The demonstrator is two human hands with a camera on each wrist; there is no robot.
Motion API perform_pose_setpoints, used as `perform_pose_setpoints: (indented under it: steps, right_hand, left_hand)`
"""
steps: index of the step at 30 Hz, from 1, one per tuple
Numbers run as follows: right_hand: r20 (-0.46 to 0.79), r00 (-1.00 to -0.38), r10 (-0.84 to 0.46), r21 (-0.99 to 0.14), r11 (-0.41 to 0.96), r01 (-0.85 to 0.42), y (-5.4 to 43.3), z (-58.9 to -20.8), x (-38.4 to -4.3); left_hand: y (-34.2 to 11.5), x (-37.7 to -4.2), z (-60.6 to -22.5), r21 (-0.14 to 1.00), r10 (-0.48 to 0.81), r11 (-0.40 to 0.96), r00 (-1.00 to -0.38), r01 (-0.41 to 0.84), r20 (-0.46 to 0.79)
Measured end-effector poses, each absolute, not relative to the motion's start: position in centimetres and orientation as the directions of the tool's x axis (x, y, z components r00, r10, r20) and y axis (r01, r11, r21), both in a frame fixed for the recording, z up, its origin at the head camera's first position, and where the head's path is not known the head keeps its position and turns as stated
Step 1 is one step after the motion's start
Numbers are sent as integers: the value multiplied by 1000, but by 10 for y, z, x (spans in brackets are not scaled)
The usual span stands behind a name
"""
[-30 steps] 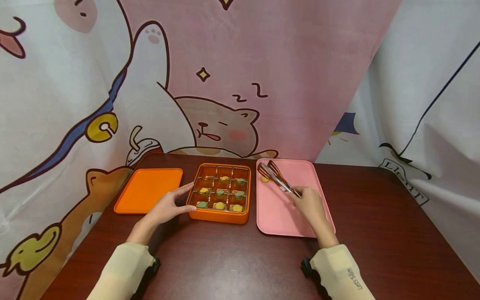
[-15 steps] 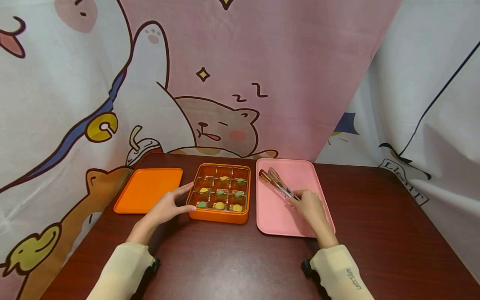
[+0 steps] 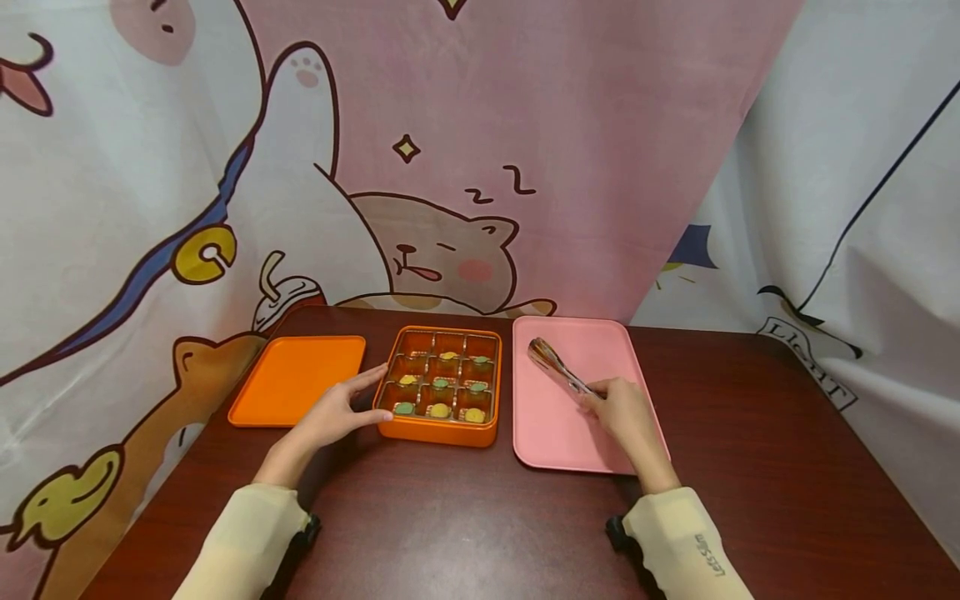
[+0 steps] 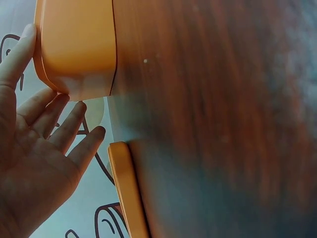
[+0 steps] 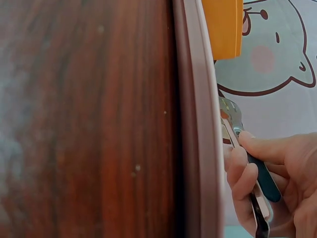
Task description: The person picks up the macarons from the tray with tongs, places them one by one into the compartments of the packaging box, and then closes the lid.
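An orange box [image 3: 438, 431] with a clear divided insert holds several small yellow and green pieces in its compartments. My left hand [image 3: 337, 412] rests at its left side, thumb by the front corner; in the left wrist view the spread, fairly straight fingers touch the box wall [image 4: 79, 39]. Over the pink tray [image 3: 562, 442], my right hand [image 3: 621, 412] grips metal tongs [image 3: 558, 364], whose arms are pressed close together. The tips point toward the tray's far left. Whether anything is between them cannot be told. The right wrist view shows fingers and thumb around the tongs' dark handle [image 5: 267, 181].
An orange lid-like tray [image 3: 296, 379] lies flat left of the box. The brown table [image 3: 450, 517] extends in front and to the right. A printed cloth [image 3: 600, 167] hangs behind the table's far edge.
The tongs have gone from spread to pressed together, their tips lowered and shifted slightly right. A yellow piece seen earlier by the tips no longer shows on the tray. The left hand stays still.
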State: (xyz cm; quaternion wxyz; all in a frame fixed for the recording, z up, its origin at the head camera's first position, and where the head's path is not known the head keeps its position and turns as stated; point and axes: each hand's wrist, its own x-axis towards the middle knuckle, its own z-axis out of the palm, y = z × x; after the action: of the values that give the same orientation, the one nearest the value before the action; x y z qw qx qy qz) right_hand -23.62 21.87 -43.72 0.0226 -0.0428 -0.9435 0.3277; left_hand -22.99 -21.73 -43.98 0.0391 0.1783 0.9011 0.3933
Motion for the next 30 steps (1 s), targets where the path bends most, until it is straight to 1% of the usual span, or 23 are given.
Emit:
perform_pose_setpoints:
  steps: [8, 18, 27, 30]
  right_hand:
    - [-9, -995, 98, -645, 760, 81, 218, -437, -236]
    - [70, -994, 82, -619, 785, 21, 218, -433, -234]
    - [90, -995, 50, -665, 746, -23, 207, -423, -231]
    - [97, -995, 35, -699, 714, -43, 201, -419, -231]
  left_hand:
    - [-217, -230, -439, 724, 347, 631, -936, 278, 57]
    - [-217, -231, -441, 722, 344, 636, -938, 273, 52]
    - [-219, -231, -442, 728, 352, 621, -933, 291, 73]
    - [-219, -231, -442, 727, 356, 619, -931, 296, 75]
